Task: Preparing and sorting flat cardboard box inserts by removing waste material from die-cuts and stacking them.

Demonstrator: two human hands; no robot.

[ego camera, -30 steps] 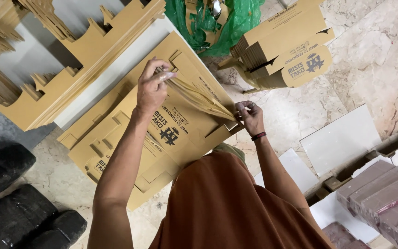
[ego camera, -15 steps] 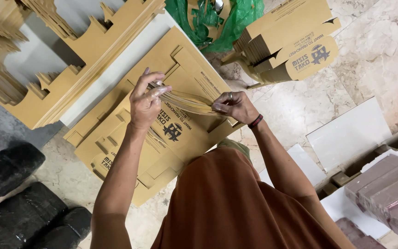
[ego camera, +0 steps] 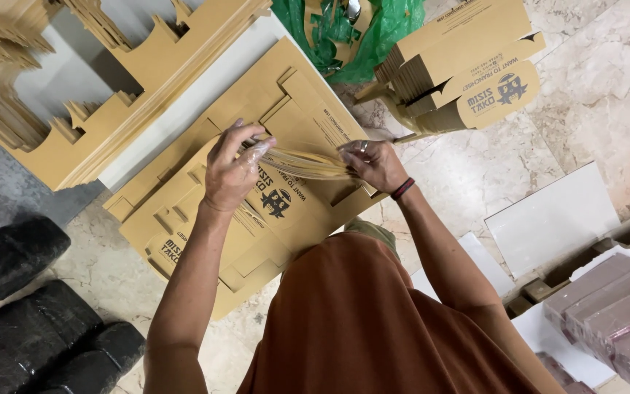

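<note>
My left hand [ego camera: 233, 166] and my right hand [ego camera: 375, 163] each grip one end of a thin sheaf of flat brown cardboard blanks [ego camera: 306, 165], seen edge-on between them. Both hands wear thin clear plastic gloves. A dark band circles my right wrist. Under the hands lies a loose pile of printed flat box blanks [ego camera: 213, 219] on the floor. My orange-brown shirt fills the lower middle of the view.
Tall stacks of cut cardboard [ego camera: 111, 95] lie at upper left beside a white board [ego camera: 184, 109]. Folded printed boxes [ego camera: 461, 66] sit upper right next to a green plastic bag [ego camera: 359, 29]. Black wrapped bundles [ego camera: 30, 306] lie lower left; white sheets [ego camera: 548, 219] and brownish packs [ego camera: 607, 306] lower right.
My right hand has moved left toward the left hand, gathering the sheaf of blanks tighter. The view has shifted slightly.
</note>
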